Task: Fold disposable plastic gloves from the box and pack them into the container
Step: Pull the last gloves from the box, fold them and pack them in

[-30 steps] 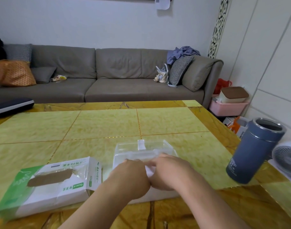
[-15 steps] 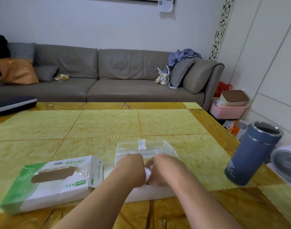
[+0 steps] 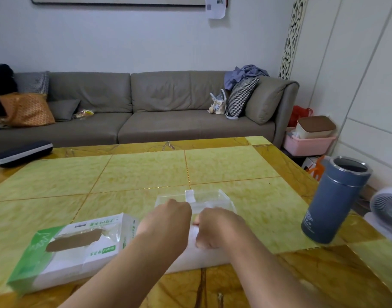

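Grey sofa (image 3: 168, 112) spans the back wall, cushions and a heap of clothing on it; a pink basket (image 3: 307, 144) stands at right, floor level. Yellow-green tiled bench (image 3: 146, 172) fills the lower half of the frame. On it, lower left, the green-and-white glove box (image 3: 63, 254), lying flat, its slot facing up. At lower centre a white sheet or mat (image 3: 204, 254) lies under the hands, partly hidden. Just beyond them, centre frame, sits the clear plastic container (image 3: 212, 200), open at the top; whether any gloves lie in it I cannot tell. Blue-grey flask (image 3: 333, 201) stands at the bench's right edge, lid off, well apart from the work; a white fan (image 3: 386, 214) is beyond it, off the bench. Dark case (image 3: 23, 152) at far left edge. Left hand (image 3: 168, 221) and right hand (image 3: 219, 227) sit close together, both fists curled, pinching a small whitish wad between them, presumably a glove (image 3: 194, 228), mostly hidden by the knuckles. Judgement: folding step, late, the glove nearly compact. Next move calls for a short carry forward and a drop into the container, keeping the fold pinched so the thin film does not spring open. Nothing blocks that path; the flask looks the only thing an elbow might knock.
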Motion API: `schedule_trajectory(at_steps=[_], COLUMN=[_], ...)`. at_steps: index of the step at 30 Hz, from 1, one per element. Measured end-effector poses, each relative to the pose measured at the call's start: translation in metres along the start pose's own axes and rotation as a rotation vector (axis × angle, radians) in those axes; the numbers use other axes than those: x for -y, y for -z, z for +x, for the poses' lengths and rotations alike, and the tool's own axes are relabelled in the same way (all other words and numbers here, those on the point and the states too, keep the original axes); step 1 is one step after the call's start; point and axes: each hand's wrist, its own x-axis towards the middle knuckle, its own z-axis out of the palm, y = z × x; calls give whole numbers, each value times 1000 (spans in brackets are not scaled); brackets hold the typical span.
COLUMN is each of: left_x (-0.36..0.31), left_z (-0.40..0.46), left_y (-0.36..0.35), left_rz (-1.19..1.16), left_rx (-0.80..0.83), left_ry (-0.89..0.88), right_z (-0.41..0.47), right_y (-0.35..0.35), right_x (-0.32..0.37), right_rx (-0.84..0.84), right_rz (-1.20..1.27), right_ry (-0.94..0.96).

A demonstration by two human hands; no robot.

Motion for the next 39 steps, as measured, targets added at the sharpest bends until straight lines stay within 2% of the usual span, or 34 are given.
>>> schedule_trajectory(at_steps=[7,14,18,20,24,26,28,30,33,39], left_x=[12,14,10,10,21,32,45,57,61,62], left_z=[22,20,9,4,-7,-11,-15,-19,-23,-24], left_y=[-21,-16,-14,-11,-4,-1,-5,-12,-23,-27], left_rz=[-132,-195,-139,-143,-306,-421,-525,-614,-781,-879], left_rx=[245,307,219,152,-44,-198,-284,-217,-81,-103], left_ry=[31,38,34,50,86,130,214,298,345,371], right_z=[-16,-44,-45,-43,-40,-33,-22,-11,6,12], right_y=[1,9,9,11,23,25,24,19,10,4], right_x=[-3,-19,-25,-27,-38,-49,-58,-62,-65,-64], right_rx=[-22,-154,-263,-379,-659,-703,-649,-514,-358,-335], right_rz=[-39,106,165,215,482,648,822,986,1173,1268], right_ry=[45,167,157,140,41,-59,-182,-272,-300,-298])
